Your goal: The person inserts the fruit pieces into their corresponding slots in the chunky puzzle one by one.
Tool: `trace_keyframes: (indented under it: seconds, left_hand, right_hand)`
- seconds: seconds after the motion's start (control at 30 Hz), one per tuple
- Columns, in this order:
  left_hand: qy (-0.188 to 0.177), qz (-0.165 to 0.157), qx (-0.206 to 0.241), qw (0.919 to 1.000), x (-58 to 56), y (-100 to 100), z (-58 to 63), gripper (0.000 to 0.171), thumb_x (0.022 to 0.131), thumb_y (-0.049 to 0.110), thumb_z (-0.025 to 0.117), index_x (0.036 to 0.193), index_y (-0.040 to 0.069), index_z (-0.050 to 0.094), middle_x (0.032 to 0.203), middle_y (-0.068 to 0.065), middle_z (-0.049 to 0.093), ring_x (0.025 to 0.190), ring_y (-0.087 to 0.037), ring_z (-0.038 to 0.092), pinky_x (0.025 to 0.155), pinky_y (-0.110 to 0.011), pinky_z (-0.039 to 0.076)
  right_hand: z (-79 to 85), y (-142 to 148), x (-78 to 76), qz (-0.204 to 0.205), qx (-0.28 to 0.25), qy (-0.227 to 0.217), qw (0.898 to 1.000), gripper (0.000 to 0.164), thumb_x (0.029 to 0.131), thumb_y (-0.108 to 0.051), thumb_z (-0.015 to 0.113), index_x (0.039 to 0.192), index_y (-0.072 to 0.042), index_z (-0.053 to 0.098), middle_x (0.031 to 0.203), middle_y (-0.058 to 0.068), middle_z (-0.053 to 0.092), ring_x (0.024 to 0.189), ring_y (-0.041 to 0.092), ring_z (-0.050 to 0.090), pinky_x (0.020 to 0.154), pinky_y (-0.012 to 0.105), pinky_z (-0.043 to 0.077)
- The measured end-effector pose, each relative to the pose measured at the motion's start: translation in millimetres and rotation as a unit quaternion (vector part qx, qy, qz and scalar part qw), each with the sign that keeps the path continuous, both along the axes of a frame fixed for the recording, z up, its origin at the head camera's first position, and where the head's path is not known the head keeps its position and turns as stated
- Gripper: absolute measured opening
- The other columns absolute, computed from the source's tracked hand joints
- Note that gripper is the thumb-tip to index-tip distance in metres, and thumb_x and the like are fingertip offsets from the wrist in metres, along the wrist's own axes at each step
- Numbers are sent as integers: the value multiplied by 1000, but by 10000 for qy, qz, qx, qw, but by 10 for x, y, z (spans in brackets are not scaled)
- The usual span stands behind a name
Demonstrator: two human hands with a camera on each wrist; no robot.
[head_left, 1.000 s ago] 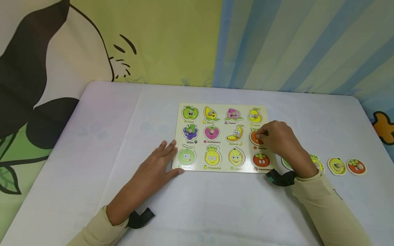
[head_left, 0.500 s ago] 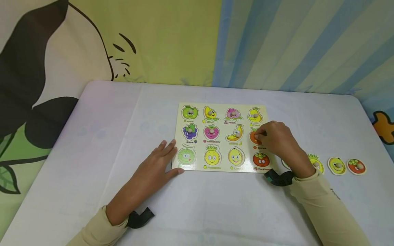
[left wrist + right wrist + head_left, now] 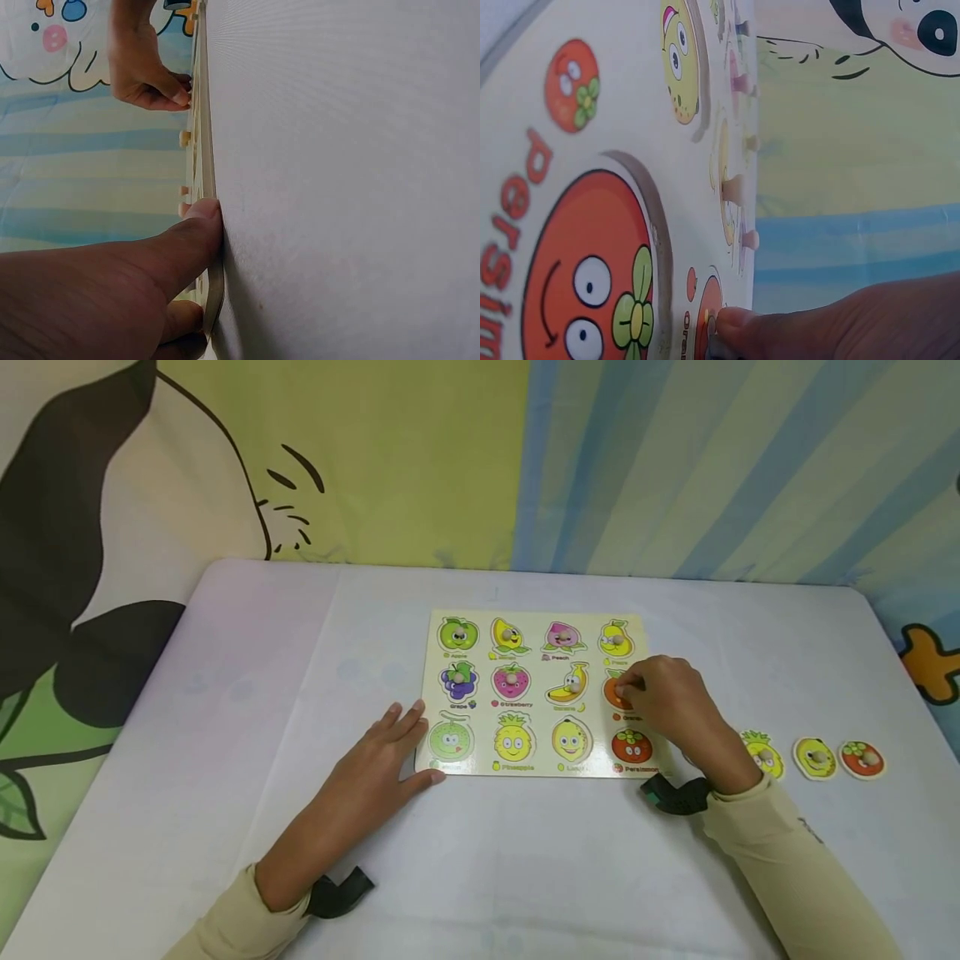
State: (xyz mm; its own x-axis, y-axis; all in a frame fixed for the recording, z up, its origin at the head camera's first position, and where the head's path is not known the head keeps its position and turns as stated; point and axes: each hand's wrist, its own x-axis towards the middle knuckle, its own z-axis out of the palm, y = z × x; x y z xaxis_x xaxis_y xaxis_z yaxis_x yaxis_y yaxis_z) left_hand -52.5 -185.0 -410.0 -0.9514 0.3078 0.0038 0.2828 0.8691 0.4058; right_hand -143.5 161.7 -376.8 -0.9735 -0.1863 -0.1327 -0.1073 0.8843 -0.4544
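A cream fruit puzzle board lies on the white table. My right hand pinches the knob of the orange piece, which sits at its spot at the right end of the middle row. In the right wrist view, the thumb is at that knob. My left hand lies at the board's near left corner, fingers extended along the left side. Its thumb presses on the board's edge in the left wrist view. Knobbed pieces fill the top and middle rows; the bottom row shows printed recesses without knobs.
To the right of the board lie loose pieces: a pineapple, a lemon and a persimmon. Another loose piece is almost wholly hidden by the right wrist. A patterned curtain hangs behind the table.
The head view has shifted slightly, moving the whole scene a little to the left. My right hand keeps its pinch on the orange piece, and the left hand stays at the board's corner.
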Motion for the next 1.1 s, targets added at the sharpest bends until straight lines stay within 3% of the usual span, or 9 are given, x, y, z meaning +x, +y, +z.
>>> trace_keyframes:
  seconds: [0.37, 0.6, 0.97, 1.1]
  left_hand:
    - [97, -55, 23, 9999, -2, -2, -25, 78, 75, 30, 86, 138, -1, 52, 149, -16, 41, 138, -42, 31, 102, -53, 39]
    - [82, -25, -5, 10000, -2, 8, -18, 79, 74, 30, 86, 138, -1, 52, 149, -16, 41, 138, -42, 31, 102, -53, 39]
    - [45, -44, 8, 10000, -8, 14, -25, 79, 75, 30, 86, 138, -2, 51, 150, -15, 39, 139, -41, 30, 103, -53, 38]
    - [129, -43, -21, 9999, -1, 6, -15, 79, 74, 30, 86, 138, -2, 52, 149, -16, 40, 138, -42, 31, 102, -53, 39]
  right_hand:
    - [-35, 7, 27, -39, -120, 72, 9999, 13, 91, -7, 68, 99, 3, 73, 96, 17, 66, 84, 29, 56, 65, 38, 47]
    - [18, 37, 56, -240, -272, 11, 9993, 26, 90, -11, 70, 113, 2, 68, 98, 16, 66, 89, 29, 56, 71, 39, 47]
    - [97, 287, 201, -263, -354, 852, 9954, 25, 88, -6, 70, 111, 4, 69, 97, 18, 67, 85, 30, 59, 69, 44, 50]
    - [125, 387, 260, -345, -288, 953, 9944, 26, 88, -4, 71, 112, 4, 68, 98, 19, 66, 85, 31, 59, 70, 45, 50]
